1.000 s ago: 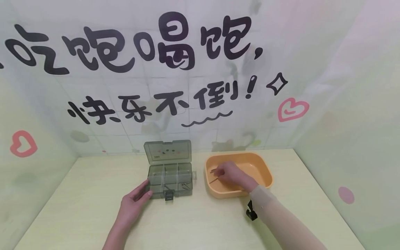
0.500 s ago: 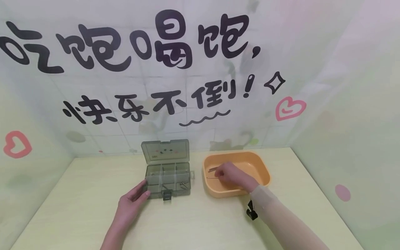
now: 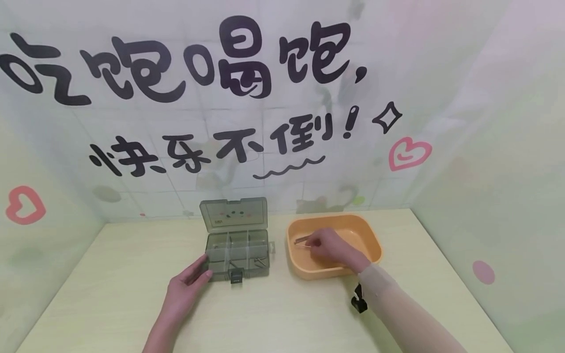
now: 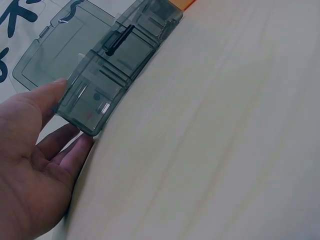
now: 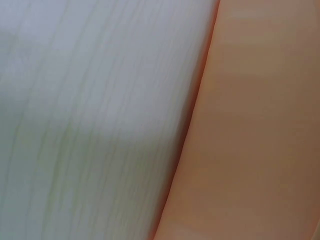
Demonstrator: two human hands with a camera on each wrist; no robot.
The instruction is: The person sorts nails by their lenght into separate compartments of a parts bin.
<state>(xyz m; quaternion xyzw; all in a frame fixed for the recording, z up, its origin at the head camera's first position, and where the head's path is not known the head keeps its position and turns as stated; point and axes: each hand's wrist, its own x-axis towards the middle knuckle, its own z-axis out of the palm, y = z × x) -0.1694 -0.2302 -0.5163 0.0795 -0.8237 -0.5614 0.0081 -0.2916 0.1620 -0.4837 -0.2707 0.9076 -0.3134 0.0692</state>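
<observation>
A grey see-through compartment box stands on the table with its lid raised. My left hand holds the box's left end between thumb and fingers; the left wrist view shows the thumb on one side of the corner. Short metal screws lie in a front compartment. Inside the orange tray, my right hand pinches a thin metal rod that points left from the fingertips. More thin metal pieces lie just behind it. The right wrist view shows only the tray's wall and tabletop.
The pale wooden table runs between white side walls and a back wall with black lettering. A black clip-like piece hangs at the right sleeve. The box's black latch juts out in front.
In the tray, the rod at my right fingertips has swung from a slant to nearly level and moved slightly back. The left hand has kept its hold on the box.
</observation>
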